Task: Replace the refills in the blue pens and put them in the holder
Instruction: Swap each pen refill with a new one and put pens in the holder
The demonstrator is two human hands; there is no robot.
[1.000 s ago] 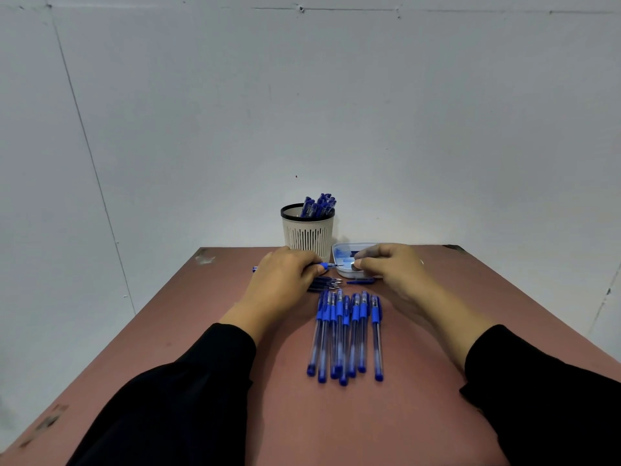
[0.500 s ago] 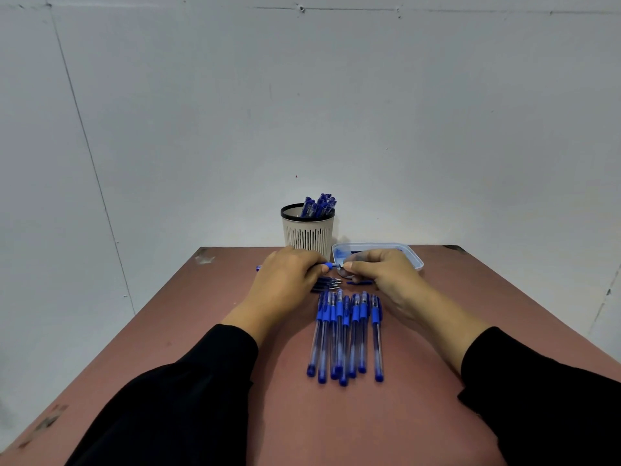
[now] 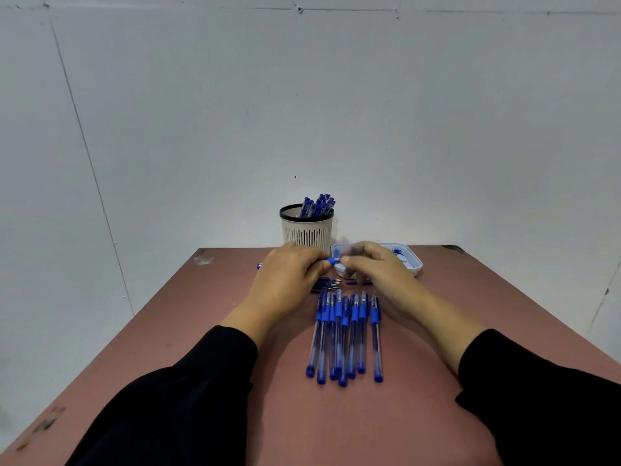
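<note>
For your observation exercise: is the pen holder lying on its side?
No. The pen holder stands upright at the table's far edge, with blue pens sticking out the top.

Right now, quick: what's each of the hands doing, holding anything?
Left hand: grips a pen lying crosswise.
Right hand: fingers curled at the pen's tip, blurred; whether it holds anything cannot be told.

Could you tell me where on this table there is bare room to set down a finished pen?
Bare table shows left of the left hand, out to the left edge, and right of the row of pens beyond the right hand, below the tray. The middle is crowded: both hands, loose refills, the tray and the holder.
</note>
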